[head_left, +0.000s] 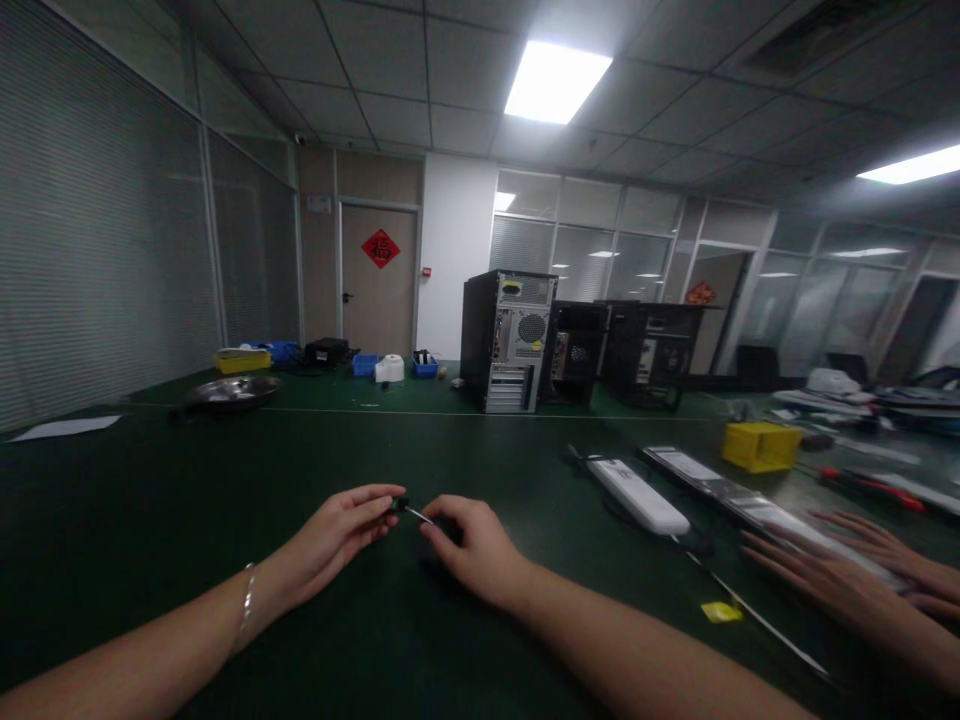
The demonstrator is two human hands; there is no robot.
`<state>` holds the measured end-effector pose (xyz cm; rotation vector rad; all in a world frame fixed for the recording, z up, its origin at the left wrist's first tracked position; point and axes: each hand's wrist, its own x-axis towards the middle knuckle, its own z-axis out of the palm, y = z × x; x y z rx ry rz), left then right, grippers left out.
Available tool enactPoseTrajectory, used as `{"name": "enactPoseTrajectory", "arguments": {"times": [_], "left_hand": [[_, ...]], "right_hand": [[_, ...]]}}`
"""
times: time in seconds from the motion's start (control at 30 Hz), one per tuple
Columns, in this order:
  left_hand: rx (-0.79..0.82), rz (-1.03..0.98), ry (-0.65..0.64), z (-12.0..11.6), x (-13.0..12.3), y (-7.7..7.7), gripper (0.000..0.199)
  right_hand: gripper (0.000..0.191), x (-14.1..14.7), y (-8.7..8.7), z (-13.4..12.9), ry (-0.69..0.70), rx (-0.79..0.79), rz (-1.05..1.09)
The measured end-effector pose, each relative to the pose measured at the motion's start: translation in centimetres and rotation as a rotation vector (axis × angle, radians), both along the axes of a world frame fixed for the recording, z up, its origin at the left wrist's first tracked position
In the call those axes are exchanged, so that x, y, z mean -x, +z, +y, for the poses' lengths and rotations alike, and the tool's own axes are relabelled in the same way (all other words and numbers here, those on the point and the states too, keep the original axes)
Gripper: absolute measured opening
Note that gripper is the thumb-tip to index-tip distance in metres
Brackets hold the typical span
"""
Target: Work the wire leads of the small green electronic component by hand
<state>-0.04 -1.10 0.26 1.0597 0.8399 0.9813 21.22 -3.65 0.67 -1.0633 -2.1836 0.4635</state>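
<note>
Pinched between the fingertips of my left hand [352, 525] is a small dark electronic part [400, 504], too small to name exactly. A bracelet circles that wrist. My right hand [472, 545] is closed around the dark handle of a screwdriver [417, 514], mostly hidden in the fingers. Its thin metal shaft points left, and the tip meets or nearly meets the small part. Both hands are just above the green table [315, 640].
A white power strip [637, 495] with a cable lies to the right, beside a long light panel [712, 480]. Another person's hands [832, 560] are there. Farther back stand computer cases [517, 340], a yellow bin [761, 446] and a metal bowl [232, 392].
</note>
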Motion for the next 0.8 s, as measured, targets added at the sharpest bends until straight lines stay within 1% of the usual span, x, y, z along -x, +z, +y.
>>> {"name": "enactPoseTrajectory", "arguments": {"times": [0.07,0.17,0.27,0.33,0.4,0.5,0.67,0.8], "left_hand": [[-0.021,-0.007,0.007,0.0,-0.1,-0.1,0.026],[-0.064,0.020,-0.038,-0.5,-0.5,0.3,0.025],[-0.114,0.123,-0.082,-1.3,-1.1,0.9,0.024],[-0.175,0.184,-0.077,-1.6,-1.4,1.1,0.028],[-0.224,0.233,-0.103,-1.7,-1.6,1.0,0.037],[-0.308,0.276,-0.146,-1.7,-1.7,0.7,0.037],[-0.321,0.322,-0.133,-1.9,-1.8,0.9,0.033],[-0.327,0.266,-0.160,-1.9,-1.8,1.0,0.031]], "right_hand": [[0.018,0.0,-0.1,0.1,-0.009,0.000,0.027],[0.016,0.1,-0.2,0.1,-0.013,-0.009,0.019],[0.017,0.2,-0.2,0.1,-0.007,0.003,-0.008],[0.018,0.1,-0.1,0.1,-0.014,0.018,-0.003],[0.019,0.1,0.1,0.1,-0.030,0.046,0.024],[0.018,0.1,0.1,0.2,-0.042,0.080,0.050],[0.017,0.1,-0.2,0.3,-0.068,0.093,0.044],[0.017,0.1,-0.3,0.4,-0.063,0.095,0.046]]}}
